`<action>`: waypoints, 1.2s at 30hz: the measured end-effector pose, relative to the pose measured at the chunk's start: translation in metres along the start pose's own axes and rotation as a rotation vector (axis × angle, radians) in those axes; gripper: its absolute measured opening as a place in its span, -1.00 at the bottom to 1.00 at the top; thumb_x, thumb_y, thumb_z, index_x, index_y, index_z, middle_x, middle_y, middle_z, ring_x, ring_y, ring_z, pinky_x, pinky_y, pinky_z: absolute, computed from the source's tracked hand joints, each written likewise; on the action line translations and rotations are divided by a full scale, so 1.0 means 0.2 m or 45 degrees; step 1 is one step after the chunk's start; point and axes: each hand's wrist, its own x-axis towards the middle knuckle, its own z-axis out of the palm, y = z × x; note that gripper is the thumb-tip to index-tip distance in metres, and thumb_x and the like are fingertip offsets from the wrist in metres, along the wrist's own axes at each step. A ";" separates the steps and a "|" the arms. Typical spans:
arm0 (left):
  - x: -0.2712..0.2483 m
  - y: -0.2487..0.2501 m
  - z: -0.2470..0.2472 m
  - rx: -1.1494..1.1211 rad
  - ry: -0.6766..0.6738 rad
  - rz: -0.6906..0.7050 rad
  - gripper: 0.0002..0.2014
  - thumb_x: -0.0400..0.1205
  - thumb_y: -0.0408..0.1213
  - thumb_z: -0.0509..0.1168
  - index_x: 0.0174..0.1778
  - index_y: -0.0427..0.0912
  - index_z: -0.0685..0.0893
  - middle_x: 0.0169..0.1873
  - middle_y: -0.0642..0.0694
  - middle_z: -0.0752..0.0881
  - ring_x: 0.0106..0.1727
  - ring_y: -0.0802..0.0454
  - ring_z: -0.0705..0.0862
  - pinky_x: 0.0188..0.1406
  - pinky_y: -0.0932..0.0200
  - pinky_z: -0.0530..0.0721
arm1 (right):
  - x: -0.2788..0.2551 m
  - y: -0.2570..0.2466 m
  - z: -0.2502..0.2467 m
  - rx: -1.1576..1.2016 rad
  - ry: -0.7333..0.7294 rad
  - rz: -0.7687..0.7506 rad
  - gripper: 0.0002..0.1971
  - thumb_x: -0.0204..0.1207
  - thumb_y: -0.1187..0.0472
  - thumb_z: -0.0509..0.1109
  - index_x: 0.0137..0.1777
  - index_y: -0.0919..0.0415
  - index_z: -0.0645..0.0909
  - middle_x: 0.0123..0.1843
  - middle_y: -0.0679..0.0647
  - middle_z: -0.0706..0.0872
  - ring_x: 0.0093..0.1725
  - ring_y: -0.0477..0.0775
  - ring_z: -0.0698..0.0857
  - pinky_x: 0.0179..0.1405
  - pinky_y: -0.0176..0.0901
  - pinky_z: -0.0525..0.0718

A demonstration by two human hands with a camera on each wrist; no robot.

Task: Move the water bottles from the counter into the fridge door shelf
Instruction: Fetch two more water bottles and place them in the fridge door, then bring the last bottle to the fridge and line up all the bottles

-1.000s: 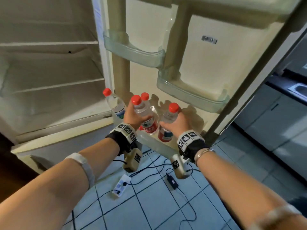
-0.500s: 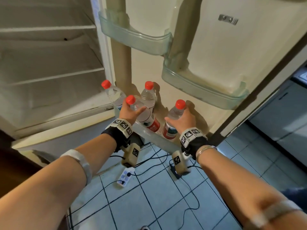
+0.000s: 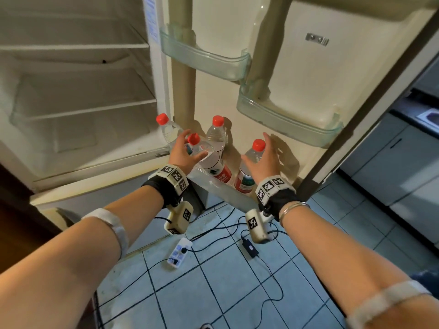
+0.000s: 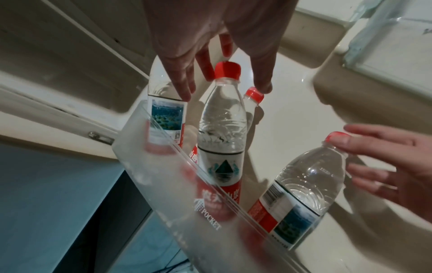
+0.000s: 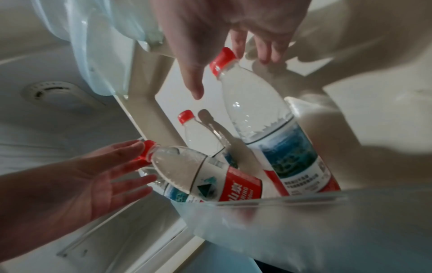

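Several clear water bottles with red caps stand in the bottom door shelf [image 3: 213, 186] of the open fridge. My left hand [image 3: 184, 150] hovers with spread fingers around the front-left bottle [image 3: 209, 160], which leans toward me; it grips nothing. My right hand [image 3: 263, 160] is spread beside the front-right bottle [image 3: 249, 167], fingers straight. Two more bottles stand behind: one at the far left [image 3: 168, 131], one at the back [image 3: 216, 134]. In the left wrist view my fingers [image 4: 184, 86] bracket the bottle [image 4: 222, 133] near its cap. The right wrist view shows the other bottle [image 5: 261, 118] below my open hand.
Two clear door shelves, one upper [image 3: 204, 58] and one lower right [image 3: 287, 122], hang above the bottles. The fridge interior [image 3: 78, 96] lies to the left. A power strip [image 3: 179, 252], an adapter [image 3: 249, 246] and cables lie on the blue tiled floor. Grey cabinets [image 3: 399, 167] stand right.
Both hands have let go of the two front bottles and spread open just off them. The bottles now stand in the bottom door shelf; the left one leans.
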 end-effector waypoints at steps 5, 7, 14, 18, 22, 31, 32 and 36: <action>-0.07 0.04 -0.14 0.242 0.057 0.125 -0.25 0.46 -0.24 0.46 0.54 -0.04 0.26 0.52 -0.19 0.39 0.53 -0.15 0.36 0.53 -0.10 0.33 | -0.05 -0.15 0.04 -0.158 -0.025 -0.209 -0.24 0.50 0.08 0.41 0.62 0.04 0.08 0.69 0.07 0.08 0.68 0.15 0.02 0.65 0.20 0.05; -0.11 0.04 -0.22 0.316 0.078 0.161 -0.26 0.50 -0.20 0.42 0.57 -0.01 0.22 0.54 -0.15 0.36 0.56 -0.12 0.33 0.53 -0.04 0.27 | -0.10 -0.23 0.09 -0.179 -0.095 -0.289 -0.28 0.54 0.07 0.36 0.62 0.04 0.08 0.69 0.03 0.09 0.69 0.11 -0.05 0.66 0.11 0.00; -0.24 -0.05 -0.60 0.553 0.152 0.116 -0.25 0.53 -0.09 0.36 0.59 0.12 0.13 0.62 -0.08 0.20 0.65 -0.16 0.09 0.63 -0.15 0.11 | -0.28 -0.50 0.37 -0.093 -0.384 -0.461 -0.40 0.57 0.05 0.31 0.58 0.10 0.23 0.50 0.19 0.47 0.50 0.22 0.41 0.43 0.05 0.44; -0.38 -0.09 -0.81 0.644 0.288 0.037 -0.28 0.55 -0.11 0.35 0.59 0.12 0.15 0.63 -0.05 0.18 0.66 -0.19 0.04 0.61 -0.11 0.08 | -0.36 -0.65 0.56 -0.095 -0.612 -0.570 -0.40 0.61 0.06 0.26 0.61 0.12 0.17 0.63 0.14 0.27 0.62 0.15 0.22 0.57 0.00 0.24; -0.54 -0.17 -1.03 0.695 0.431 -0.114 -0.27 0.54 -0.13 0.37 0.58 0.12 0.17 0.63 -0.04 0.18 0.66 -0.17 0.04 0.62 -0.08 0.03 | -0.46 -0.81 0.74 -0.089 -0.816 -0.667 -0.40 0.62 0.06 0.23 0.62 0.07 0.13 0.66 0.19 0.19 0.67 0.12 0.08 0.57 -0.07 0.13; -0.99 -0.17 -1.25 0.733 0.914 -0.402 -0.31 0.58 -0.15 0.32 0.58 0.17 0.12 0.64 0.02 0.14 0.67 -0.11 0.00 0.59 -0.13 0.12 | -0.71 -1.04 0.96 -0.002 -1.241 -1.036 -0.42 0.64 0.06 0.19 0.62 0.07 0.12 0.67 0.15 0.15 0.68 0.12 0.05 0.58 0.01 0.15; -1.05 -0.16 -1.25 0.729 0.971 -0.431 -0.31 0.59 -0.15 0.31 0.58 0.18 0.12 0.64 0.03 0.14 0.67 -0.09 0.00 0.59 -0.13 0.13 | -0.75 -1.06 0.96 0.004 -1.285 -1.096 -0.42 0.64 0.05 0.19 0.62 0.07 0.11 0.67 0.14 0.15 0.68 0.12 0.04 0.59 0.04 0.15; -1.32 -0.12 -1.24 0.723 1.201 -0.507 -0.31 0.58 -0.13 0.32 0.58 0.20 0.13 0.64 0.05 0.15 0.67 -0.07 -0.01 0.61 -0.11 0.11 | -0.94 -1.14 0.98 -0.046 -1.411 -1.309 -0.41 0.65 -0.04 0.13 0.63 0.01 0.06 0.68 0.07 0.13 0.68 0.12 0.04 0.58 0.14 0.18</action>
